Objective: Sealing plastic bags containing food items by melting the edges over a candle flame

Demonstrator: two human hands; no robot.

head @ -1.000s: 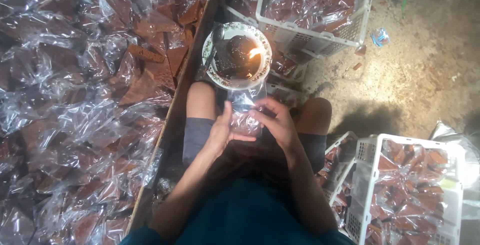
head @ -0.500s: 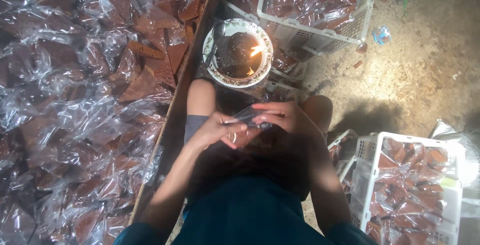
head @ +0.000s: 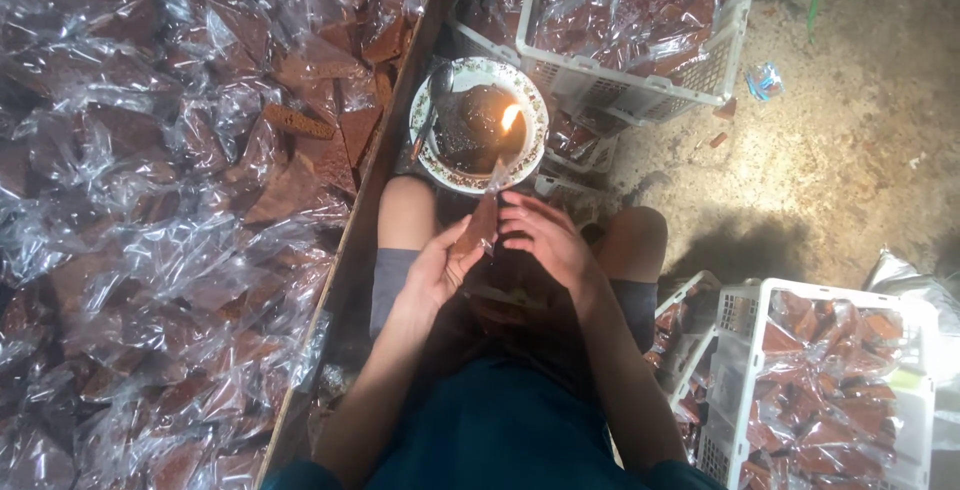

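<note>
Just below the bowl [head: 479, 125], the left hand [head: 432, 275] pinches a brown bagged wedge [head: 478, 225]; the right hand [head: 545, 240], fingers loosely spread, touches its top. Best to keep only the bag's tip at the flame [head: 509, 117], 2 crates beyond.

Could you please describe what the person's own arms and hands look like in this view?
Both forearms are bare, with no sleeves reaching them. The left hand and right hand wear no gloves, and no rings or watch can be made out. Dark teal clothing covers the torso.
</note>
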